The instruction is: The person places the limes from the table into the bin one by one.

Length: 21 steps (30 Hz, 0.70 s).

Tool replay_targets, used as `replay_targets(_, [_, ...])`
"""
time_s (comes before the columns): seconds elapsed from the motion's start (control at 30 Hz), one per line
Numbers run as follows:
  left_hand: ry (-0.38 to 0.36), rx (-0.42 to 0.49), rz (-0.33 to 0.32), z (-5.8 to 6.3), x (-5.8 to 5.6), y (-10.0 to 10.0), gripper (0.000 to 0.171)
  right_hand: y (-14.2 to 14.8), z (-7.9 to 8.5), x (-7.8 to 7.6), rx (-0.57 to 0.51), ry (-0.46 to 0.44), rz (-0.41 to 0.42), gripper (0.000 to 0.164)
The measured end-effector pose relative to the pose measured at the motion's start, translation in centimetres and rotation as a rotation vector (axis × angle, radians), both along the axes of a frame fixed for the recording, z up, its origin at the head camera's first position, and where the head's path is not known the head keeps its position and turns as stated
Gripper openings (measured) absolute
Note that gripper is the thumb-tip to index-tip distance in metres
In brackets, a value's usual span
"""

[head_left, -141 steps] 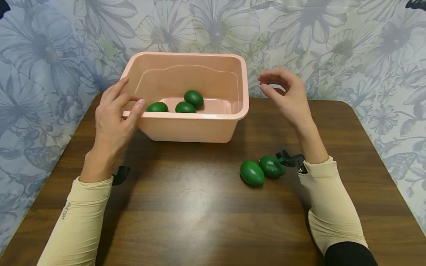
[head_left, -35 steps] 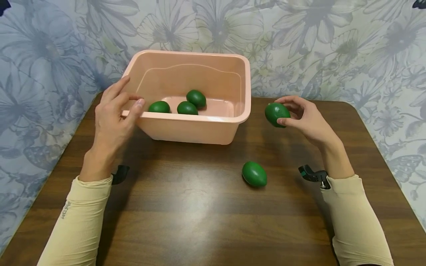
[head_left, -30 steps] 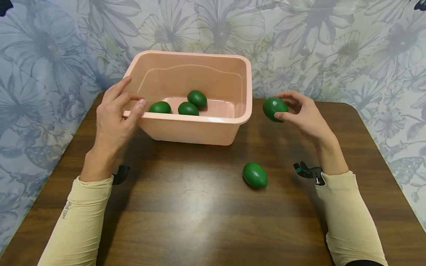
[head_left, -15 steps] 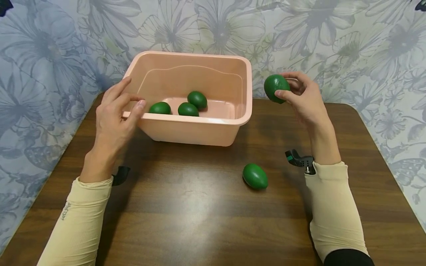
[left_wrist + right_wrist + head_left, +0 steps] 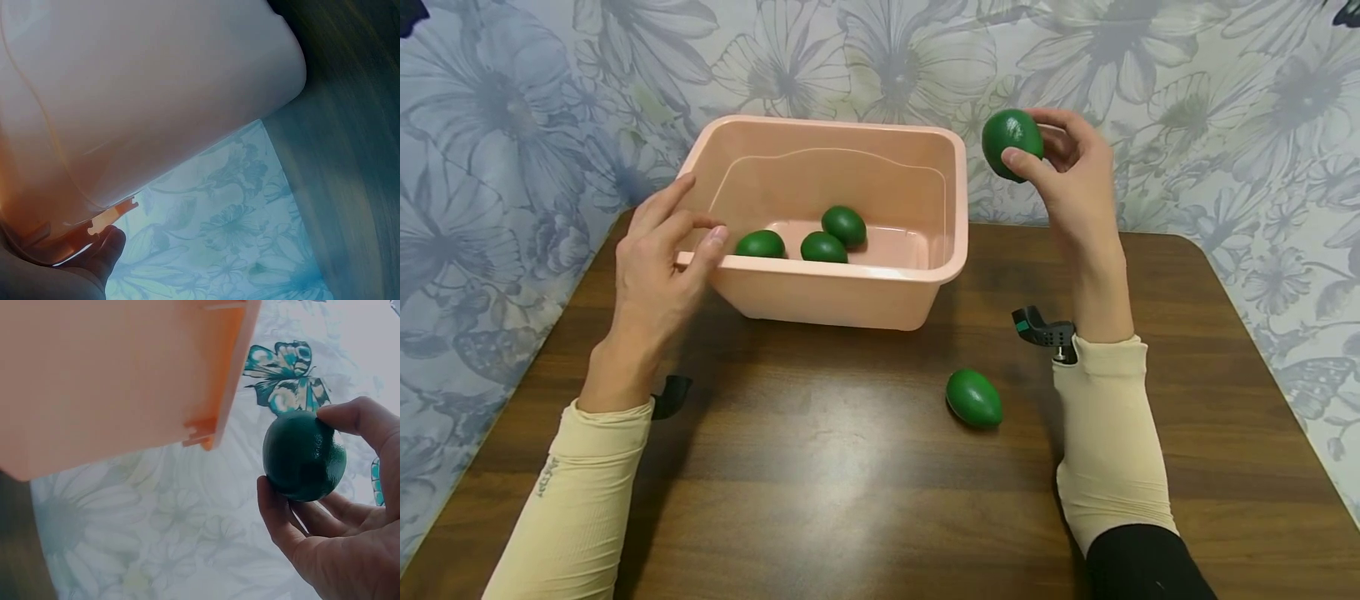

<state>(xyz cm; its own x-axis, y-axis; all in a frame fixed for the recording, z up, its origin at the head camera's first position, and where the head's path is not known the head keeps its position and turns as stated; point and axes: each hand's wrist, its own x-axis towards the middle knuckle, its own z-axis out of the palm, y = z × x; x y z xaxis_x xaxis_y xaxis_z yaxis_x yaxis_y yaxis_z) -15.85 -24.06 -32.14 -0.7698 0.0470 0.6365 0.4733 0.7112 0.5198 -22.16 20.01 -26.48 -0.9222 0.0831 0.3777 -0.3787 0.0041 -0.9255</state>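
Observation:
My right hand (image 5: pixel 1078 179) holds a glossy dark green avocado (image 5: pixel 1011 140) between thumb and fingertips, raised to the right of a peach plastic tub (image 5: pixel 827 292). In the right wrist view the held avocado (image 5: pixel 303 456) is apart from the tub's wall (image 5: pixel 112 381). My left hand (image 5: pixel 658 275) rests at the tub's near left corner, its thumb and index finger extended over the rim. Three avocados (image 5: pixel 844 226) lie on the tub's floor, partly hidden by its front rim. One more avocado (image 5: pixel 974 398) lies on the table in front of my right wrist.
The tub stands at the back of a brown wooden table (image 5: pixel 820 475), close to a flower-patterned wall (image 5: pixel 895 58). A black wrist mount (image 5: pixel 1043 329) sticks out from my right sleeve. Another black mount (image 5: pixel 672 396) is at my left wrist.
My right hand has picked up an avocado that lay beside the other on the table. It has lifted it and moved slightly left towards the tub. The left hand stays put.

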Motion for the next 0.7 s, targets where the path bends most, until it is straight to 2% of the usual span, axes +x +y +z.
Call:
replay_targets(0.2, [0.001, 0.000, 0.002, -0.1, 0.0, 0.1, 0.044, -1.5, 0.8, -0.5, -0.022, 0.069, 0.025, 0.046])
replay_targets(0.47, [0.015, 0.031, -0.007, -0.2, 0.0, 0.0, 0.041, -4.7, 1.9, 0.8, 0.137, 0.143, 0.027, 0.044])
replay_targets(0.7, [0.011, 0.024, -0.010, 0.0, -0.1, 0.2, 0.042, -6.1, 1.6, 1.0, 0.204, 0.102, 0.049, 0.047])
